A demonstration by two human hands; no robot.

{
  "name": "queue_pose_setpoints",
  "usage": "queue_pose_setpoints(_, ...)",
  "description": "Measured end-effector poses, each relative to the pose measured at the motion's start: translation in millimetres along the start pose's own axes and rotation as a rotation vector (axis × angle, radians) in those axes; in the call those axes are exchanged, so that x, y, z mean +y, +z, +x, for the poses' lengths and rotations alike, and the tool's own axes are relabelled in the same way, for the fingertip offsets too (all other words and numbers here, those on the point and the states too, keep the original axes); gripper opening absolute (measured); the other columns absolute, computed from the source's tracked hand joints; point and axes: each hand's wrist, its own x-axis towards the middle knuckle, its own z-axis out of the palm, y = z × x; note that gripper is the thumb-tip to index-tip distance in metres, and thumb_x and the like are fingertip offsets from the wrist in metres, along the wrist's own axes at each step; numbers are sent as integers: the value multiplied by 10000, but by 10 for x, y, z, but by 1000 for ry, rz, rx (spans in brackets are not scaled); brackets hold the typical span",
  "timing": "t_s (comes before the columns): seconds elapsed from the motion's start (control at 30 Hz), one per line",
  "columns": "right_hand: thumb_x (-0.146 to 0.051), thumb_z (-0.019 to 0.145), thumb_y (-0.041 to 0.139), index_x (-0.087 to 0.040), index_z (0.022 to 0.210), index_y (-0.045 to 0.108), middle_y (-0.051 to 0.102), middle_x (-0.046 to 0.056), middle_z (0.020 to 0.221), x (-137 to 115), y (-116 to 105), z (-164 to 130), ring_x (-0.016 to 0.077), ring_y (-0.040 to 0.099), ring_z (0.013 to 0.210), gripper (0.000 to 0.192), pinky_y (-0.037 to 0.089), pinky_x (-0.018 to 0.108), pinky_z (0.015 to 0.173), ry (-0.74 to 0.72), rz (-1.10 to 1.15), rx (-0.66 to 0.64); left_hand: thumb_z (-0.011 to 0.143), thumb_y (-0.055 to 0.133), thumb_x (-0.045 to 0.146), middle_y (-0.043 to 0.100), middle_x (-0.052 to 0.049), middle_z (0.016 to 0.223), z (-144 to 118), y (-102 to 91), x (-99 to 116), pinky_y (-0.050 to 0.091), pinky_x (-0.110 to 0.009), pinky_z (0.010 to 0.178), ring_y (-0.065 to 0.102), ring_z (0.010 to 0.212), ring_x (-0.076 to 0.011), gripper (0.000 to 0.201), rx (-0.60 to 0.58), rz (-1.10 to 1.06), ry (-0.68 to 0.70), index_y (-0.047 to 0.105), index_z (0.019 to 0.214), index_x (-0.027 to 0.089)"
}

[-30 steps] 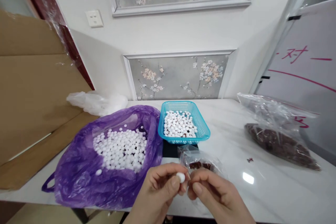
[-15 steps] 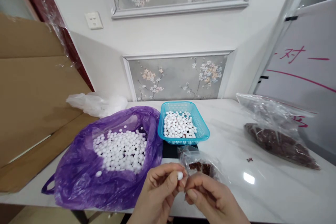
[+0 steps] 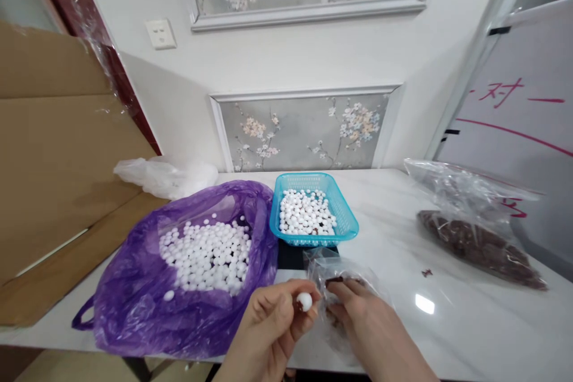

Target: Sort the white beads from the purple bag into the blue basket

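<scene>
My left hand is closed, pinching a small white ball between thumb and fingers. A reddish-brown bit shows at the ball's left side. Just to the right, my right hand reaches down into a small clear plastic bag holding brown bits. Its fingers are stretched and slightly apart, with the tips partly hidden among the bits. Beyond both hands, a blue basket contains many white balls, some with brown spots. At the left lies an open purple plastic bag full of plain white balls.
A large clear zip bag of brown material rests at the right. A few loose brown bits lie on the white table. Cardboard stands at the left, and a crumpled white bag sits near the wall.
My right hand has moved from beside the left hand into the small clear bag. The ball in my left hand has turned, now showing a brown bit.
</scene>
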Motion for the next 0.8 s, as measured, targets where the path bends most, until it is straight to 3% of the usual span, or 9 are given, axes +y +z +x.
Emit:
queue_pose_setpoints(0.2, 1, 815, 559, -204, 840, 726, 757, 61, 893, -140, 44, 64, 295, 709, 894, 265, 500, 332, 679, -30, -113, -61, 763, 781, 237, 740, -94, 832, 17, -61, 4, 564, -121, 702, 691, 698, -94, 193, -48, -226, -134, 781, 852, 65)
queue_pose_setpoints(0.33, 3, 823, 549, -200, 858, 711, 748, 64, 892, -145, 53, 51, 289, 706, 883, 262, 485, 322, 667, -35, -128, -44, 750, 793, 250, 719, -88, 797, -8, -83, 27, 556, -101, 669, 675, 666, -81, 219, -73, -309, -177, 776, 844, 52)
queue_pose_setpoints(0.43, 17, 830, 496, -192, 891, 685, 725, 72, 887, -138, 69, 28, 262, 702, 809, 289, 476, 307, 630, -40, -135, 15, 770, 776, 237, 728, -101, 836, 69, -60, 70, 566, -126, 702, 684, 690, -92, 209, -21, -248, -164, 775, 871, 55)
queue_pose_setpoints(0.5, 24, 845, 439, -194, 899, 665, 709, 70, 894, -119, 90, 21, 228, 700, 763, 319, 482, 285, 602, -65, -108, 70, 802, 738, 184, 741, -104, 904, 230, 4, 112, 563, -140, 751, 695, 738, -97, 151, 51, -126, -78, 775, 896, 72)
queue_pose_setpoints(0.57, 2, 866, 400, -202, 882, 655, 702, 67, 905, -63, 131, 25, 208, 702, 748, 327, 502, 270, 585, -97, -73, 111, 828, 694, 135, 742, -103, 998, 469, 97, 155, 543, -159, 833, 698, 841, -108, 109, 117, 16, 96, 775, 886, 91)
queue_pose_setpoints(0.6, -17, 876, 389, -206, 867, 656, 703, 68, 916, -16, 159, 29, 205, 707, 755, 327, 518, 267, 589, -118, -62, 120, 845, 670, 147, 732, -108, 1064, 600, 143, 178, 517, -200, 920, 688, 949, -136, 118, 125, 76, 190, 774, 875, 100)
queue_pose_setpoints(0.7, -86, 881, 389, -215, 882, 698, 735, 80, 970, 187, 260, 55, 213, 734, 800, 335, 573, 274, 634, -235, -58, 162, 816, 688, 150, 649, -153, 1280, 923, 209, 256, 408, -330, 1078, 544, 1258, -247, 125, 152, 130, 272, 764, 900, 97)
queue_pose_setpoints(0.8, -164, 871, 437, -224, 944, 730, 761, 80, 1003, 375, 330, 74, 219, 747, 821, 308, 599, 270, 663, -353, -35, 196, 771, 735, 147, 531, -142, 1435, 982, 149, 353, 296, -379, 1141, 391, 1389, -270, 350, 194, 194, 337, 714, 1120, 139)
